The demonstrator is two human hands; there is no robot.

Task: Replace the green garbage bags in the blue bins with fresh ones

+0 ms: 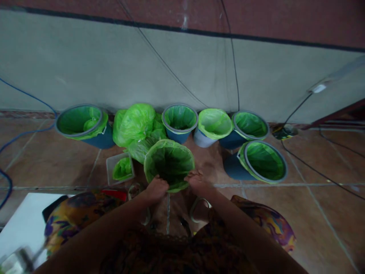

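In front of me stands a bin lined with a green bin bag (146, 160), its mouth facing up and the bag folded over the rim. My left hand (157, 188) is closed on the near-left part of the bag-covered rim. On the right side of the same rim, my right hand (195, 179) is closed around the bag's edge. The fingertips of both hands are partly hidden. Left of this bin is a clear plastic box (111, 175) with a crumpled green bag (122, 168) in it. Filled green bags (139, 120) lie just behind.
Along the wall stand several more lined bins: a blue one (102, 139) at left, another (178, 136) behind mine, a pale one (203, 140) and two blue ones at right, the nearer (238, 167) tilted. Cables (316, 173) cross the floor. A white table (24, 219) is at lower left.
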